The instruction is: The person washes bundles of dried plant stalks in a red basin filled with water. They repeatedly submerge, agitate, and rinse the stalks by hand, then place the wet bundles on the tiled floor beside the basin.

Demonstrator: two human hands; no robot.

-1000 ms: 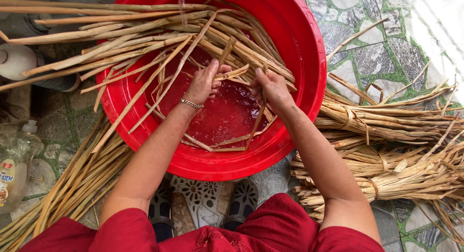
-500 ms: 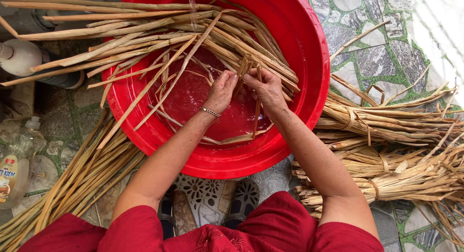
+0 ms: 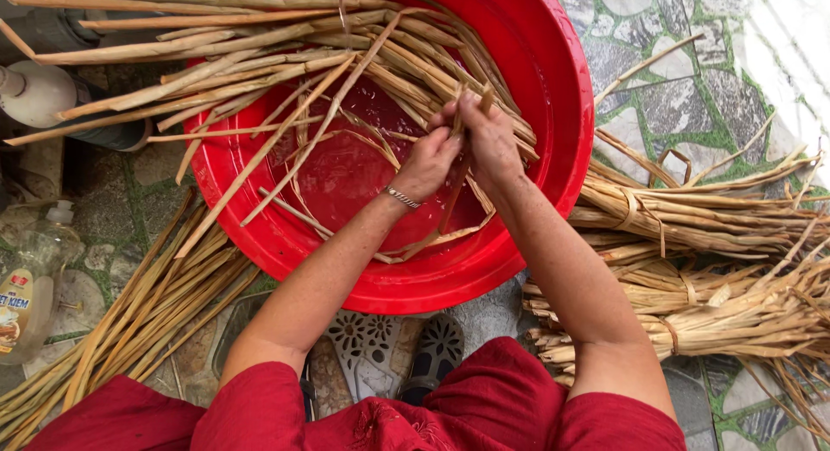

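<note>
Both hands meet over the red basin (image 3: pixel 553 157): the left hand (image 3: pixel 430 161) and right hand (image 3: pixel 488 140) have fingers closed on one wet reed (image 3: pixel 456 170). Many reeds lie unworked behind the fingers; tied bundles (image 3: pixel 692 226) wait right of them on the stone floor (image 3: pixel 683 96).

The red basin (image 3: pixel 553 114) runs off the top edge; the clear bottle (image 3: pixel 26 295) seems cut off left.

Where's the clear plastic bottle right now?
In the head view, the plastic bottle lies at the far left edge on the stone floor, beside loose reeds, left of the red basin.
</note>
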